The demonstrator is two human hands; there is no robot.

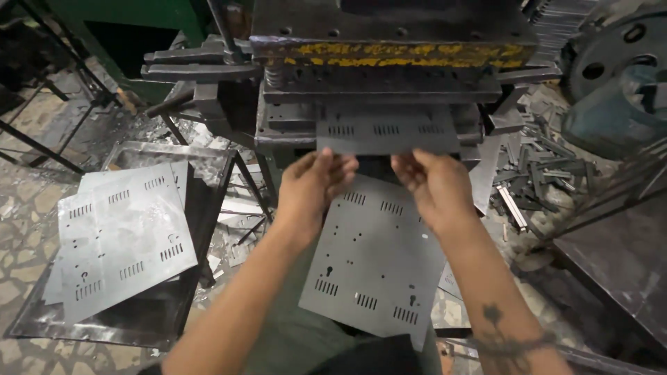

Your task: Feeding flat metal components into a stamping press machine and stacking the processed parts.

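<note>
While left hand (314,182) and right hand (432,182) pinch thin grey perforated steel sheet (386,130) in dark punch press (389,76): loading step; next, likely squaring sheet against die.

The metal sheet (386,133) runs partly hidden under the press (389,62), whose top is cropped.

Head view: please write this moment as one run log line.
left hand: holds sheet | right hand: holds sheet | sheet: in press | stack: left tray
</note>
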